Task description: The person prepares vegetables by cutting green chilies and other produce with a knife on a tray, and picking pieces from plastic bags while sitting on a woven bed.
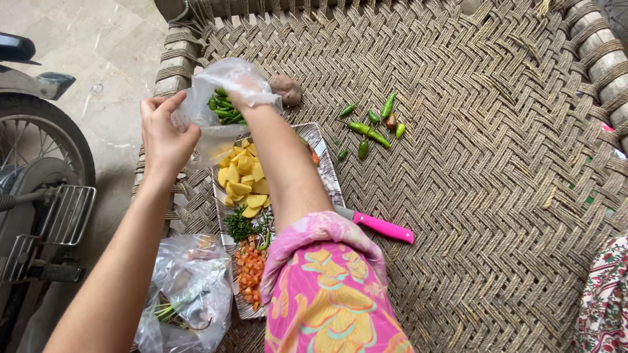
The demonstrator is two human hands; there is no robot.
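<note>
My left hand (pixel 165 134) pinches the edge of a clear plastic bag (pixel 216 111) that holds green chillies (pixel 224 108). My right hand (pixel 245 88) is inside the bag, covered by the plastic; its fingers are hidden. Below the bag lies a metal tray (pixel 324 153) with yellow potato pieces (pixel 243 180), chopped herbs (pixel 242 227) and diced tomato (pixel 250 268). A whole potato (pixel 286 89) rests just right of the bag.
Several loose green chillies (pixel 369 127) lie on the woven rope cot (pixel 471 170). A pink-handled knife (pixel 383 227) sits right of the tray. Another clear bag with greens (pixel 183 294) lies at lower left. A motorcycle (pixel 36 176) stands on the floor at left.
</note>
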